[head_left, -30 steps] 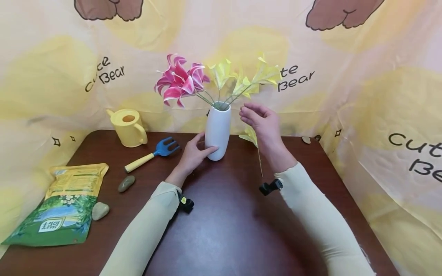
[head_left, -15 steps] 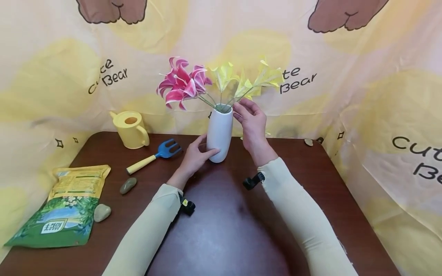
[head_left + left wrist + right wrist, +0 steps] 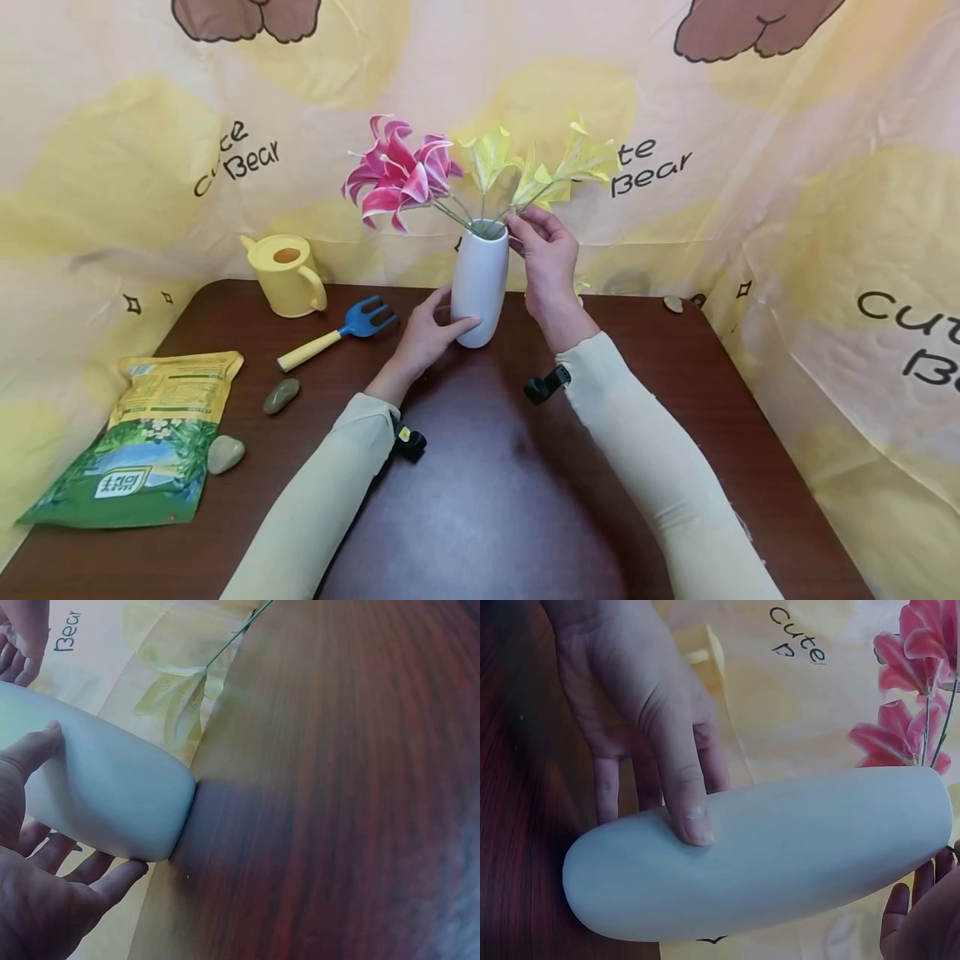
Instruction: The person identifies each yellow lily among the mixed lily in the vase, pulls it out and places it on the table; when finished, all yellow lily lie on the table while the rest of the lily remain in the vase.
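— At the back middle of the table (image 3: 480, 500): vase (image 3: 480, 279) upright, gripped low by left hand (image 3: 423, 337).
— And right hand (image 3: 551, 258)?
— Moved in to the rim since a second ago, pinching a yellow flower stem (image 3: 528, 200). Arranging under way.

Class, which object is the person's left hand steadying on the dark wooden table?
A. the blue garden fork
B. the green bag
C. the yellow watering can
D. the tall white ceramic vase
D: the left hand has thumb and fingers around the tall white ceramic vase.
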Motion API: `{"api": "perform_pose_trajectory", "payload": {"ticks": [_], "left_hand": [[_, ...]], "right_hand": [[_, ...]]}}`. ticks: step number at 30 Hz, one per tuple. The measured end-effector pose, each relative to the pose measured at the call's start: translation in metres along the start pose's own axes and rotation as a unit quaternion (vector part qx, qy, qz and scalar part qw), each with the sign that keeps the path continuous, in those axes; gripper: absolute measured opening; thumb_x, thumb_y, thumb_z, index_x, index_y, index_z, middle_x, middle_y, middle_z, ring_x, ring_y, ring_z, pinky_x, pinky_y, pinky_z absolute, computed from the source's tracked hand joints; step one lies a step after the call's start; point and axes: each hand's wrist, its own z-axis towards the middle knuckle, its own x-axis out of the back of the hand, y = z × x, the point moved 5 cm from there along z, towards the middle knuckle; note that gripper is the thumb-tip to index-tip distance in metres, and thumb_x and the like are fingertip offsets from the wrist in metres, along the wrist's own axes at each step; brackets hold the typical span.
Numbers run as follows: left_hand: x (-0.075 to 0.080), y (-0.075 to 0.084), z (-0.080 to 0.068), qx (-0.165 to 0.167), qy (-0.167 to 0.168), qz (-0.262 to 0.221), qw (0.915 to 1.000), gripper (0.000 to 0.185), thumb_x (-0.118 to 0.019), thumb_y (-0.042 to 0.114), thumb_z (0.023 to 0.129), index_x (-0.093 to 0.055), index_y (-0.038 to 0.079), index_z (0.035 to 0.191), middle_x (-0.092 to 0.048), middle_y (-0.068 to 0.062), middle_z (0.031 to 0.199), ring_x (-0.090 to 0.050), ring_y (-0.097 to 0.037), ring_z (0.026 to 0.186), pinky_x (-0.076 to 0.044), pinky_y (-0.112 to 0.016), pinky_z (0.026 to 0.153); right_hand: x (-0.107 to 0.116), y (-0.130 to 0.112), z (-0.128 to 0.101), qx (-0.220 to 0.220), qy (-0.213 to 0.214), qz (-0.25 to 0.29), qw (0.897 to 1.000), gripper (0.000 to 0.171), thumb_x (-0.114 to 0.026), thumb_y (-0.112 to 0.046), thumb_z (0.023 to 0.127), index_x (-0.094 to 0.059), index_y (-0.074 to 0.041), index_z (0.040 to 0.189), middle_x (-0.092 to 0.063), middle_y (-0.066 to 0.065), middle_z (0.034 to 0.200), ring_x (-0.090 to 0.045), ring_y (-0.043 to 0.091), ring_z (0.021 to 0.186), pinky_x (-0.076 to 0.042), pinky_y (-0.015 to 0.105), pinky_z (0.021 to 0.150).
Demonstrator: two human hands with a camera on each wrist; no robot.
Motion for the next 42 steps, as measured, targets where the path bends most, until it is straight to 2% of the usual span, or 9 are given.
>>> {"api": "perform_pose_trajectory", "payload": {"ticks": [5,9,13,18,23,29,32,36,42], "left_hand": [[0.0,0.0,0.0,0.004,-0.002,0.0,1.0,0.084,-0.09,0.044,0.097,-0.05,0.025,0.168,-0.059,-0.008,0.165,-0.06,-0.035,0.15,-0.052,-0.062,0.123],[0.0,0.001,0.0,0.002,0.0,-0.002,1.0,0.084,-0.09,0.044,0.097,-0.05,0.024,0.168,-0.059,-0.009,0.165,-0.06,-0.035,0.15,-0.052,-0.062,0.123],[0.0,0.0,0.0,0.004,-0.001,-0.001,1.0,0.084,-0.089,0.044,0.098,-0.05,0.024,0.169,-0.059,-0.008,0.165,-0.06,-0.035,0.151,-0.051,-0.061,0.124],[-0.001,0.002,0.0,-0.001,-0.002,-0.003,1.0,0.083,-0.089,0.042,0.098,-0.05,0.023,0.168,-0.058,-0.009,0.166,-0.059,-0.036,0.151,-0.051,-0.062,0.124],[-0.001,0.003,-0.001,-0.002,0.001,0.003,1.0,0.081,-0.089,0.043,0.098,-0.051,0.024,0.167,-0.058,-0.01,0.165,-0.059,-0.037,0.151,-0.051,-0.063,0.124],[-0.001,0.002,-0.003,0.004,0.001,0.004,1.0,0.082,-0.089,0.044,0.098,-0.051,0.026,0.168,-0.057,-0.009,0.166,-0.057,-0.037,0.152,-0.05,-0.064,0.125],[-0.001,0.0,-0.003,0.004,0.001,0.003,1.0,0.082,-0.089,0.043,0.098,-0.05,0.025,0.168,-0.057,-0.009,0.166,-0.057,-0.037,0.152,-0.049,-0.064,0.125],[-0.001,-0.001,-0.002,0.002,0.005,0.005,1.0,0.082,-0.09,0.044,0.097,-0.051,0.024,0.167,-0.058,-0.008,0.166,-0.058,-0.036,0.151,-0.05,-0.063,0.125],[-0.001,-0.003,0.001,0.004,0.001,0.011,0.9999,0.083,-0.089,0.047,0.097,-0.051,0.025,0.167,-0.058,-0.008,0.166,-0.059,-0.035,0.15,-0.05,-0.062,0.125]], "right_hand": [[0.0,-0.01,-0.001,0.024,0.0,-0.025,0.999,0.016,-0.084,-0.005,0.099,-0.074,-0.018,0.096,-0.077,-0.005,0.092,-0.079,0.011,0.089,-0.064,0.036,0.094],[-0.001,-0.024,-0.003,0.049,0.001,-0.018,0.999,0.018,-0.082,-0.001,0.099,-0.074,-0.016,0.096,-0.078,-0.004,0.09,-0.08,0.012,0.086,-0.064,0.035,0.089],[0.001,-0.041,-0.003,0.066,0.017,0.012,0.998,0.017,-0.082,0.004,0.097,-0.075,-0.012,0.096,-0.079,0.0,0.088,-0.079,0.015,0.08,-0.066,0.028,0.079],[0.011,-0.073,-0.003,0.093,0.034,0.055,0.994,0.017,-0.082,0.009,0.096,-0.075,-0.007,0.095,-0.078,0.005,0.088,-0.078,0.017,0.073,-0.068,0.029,0.073],[0.026,-0.108,0.0,0.094,0.051,0.108,0.988,0.016,-0.079,0.013,0.096,-0.074,-0.003,0.096,-0.077,0.012,0.089,-0.077,0.021,0.072,-0.069,0.032,0.074],[0.051,-0.14,0.005,0.084,0.03,0.138,0.986,0.013,-0.079,0.01,0.098,-0.073,0.001,0.105,-0.074,0.014,0.093,-0.079,0.026,0.075,-0.07,0.035,0.075],[0.064,-0.149,0.007,0.064,0.013,0.123,0.99,0.015,-0.08,0.009,0.097,-0.073,0.001,0.108,-0.074,0.014,0.094,-0.079,0.027,0.075,-0.071,0.036,0.073],[0.084,-0.15,0.01,0.034,-0.015,0.063,0.997,0.022,-0.081,0.009,0.096,-0.074,-0.001,0.114,-0.074,0.011,0.093,-0.079,0.024,0.075,-0.07,0.035,0.07],[0.128,-0.124,0.012,-0.021,-0.068,-0.048,0.996,0.03,-0.076,0.011,0.099,-0.074,-0.009,0.122,-0.075,0.004,0.093,-0.079,0.019,0.074,-0.069,0.032,0.07]]}}
